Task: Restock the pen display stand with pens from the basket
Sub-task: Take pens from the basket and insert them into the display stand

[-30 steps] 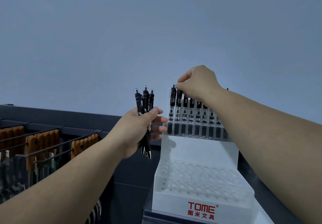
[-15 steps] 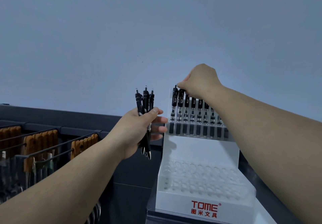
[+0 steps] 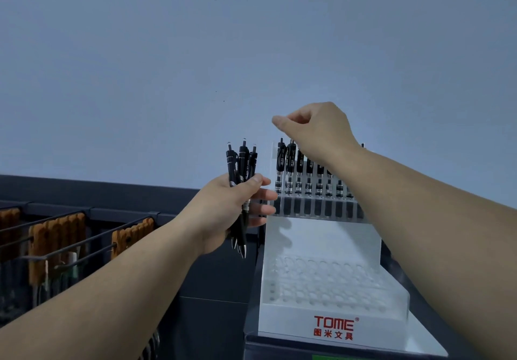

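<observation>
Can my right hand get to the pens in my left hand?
Probably yes: the right hand, holding nothing above the stand, has only open air between it and the pens gripped upright in the left hand.

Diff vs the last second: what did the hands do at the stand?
The right hand came off the second pen in the top row and lifted clear above it, fingers curled, holding nothing. The left hand still grips the bundle of three pens beside the display stand, unmoved. The stand's lower tier remains without pens.
</observation>
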